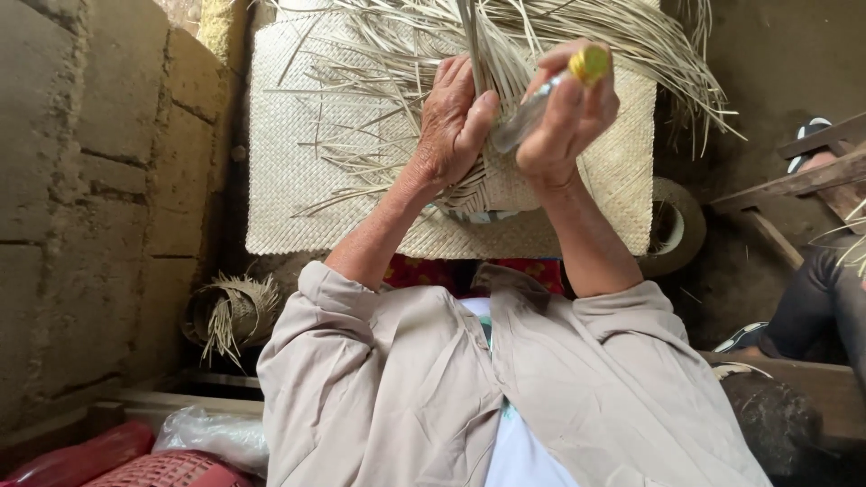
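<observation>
Most of the woven mat (298,180) looks done; loose strips (577,36) at its far edge remain unwoven. Left hand (454,122) grips strips, right hand (568,113) grips a yellow-capped bottle (546,95).

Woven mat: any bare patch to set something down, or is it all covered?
The woven mat is bare along its left side, toward the mud-brick wall, and in a strip along its near edge. The top and centre are crowded with loose straw strips and both hands, left and right.
</observation>
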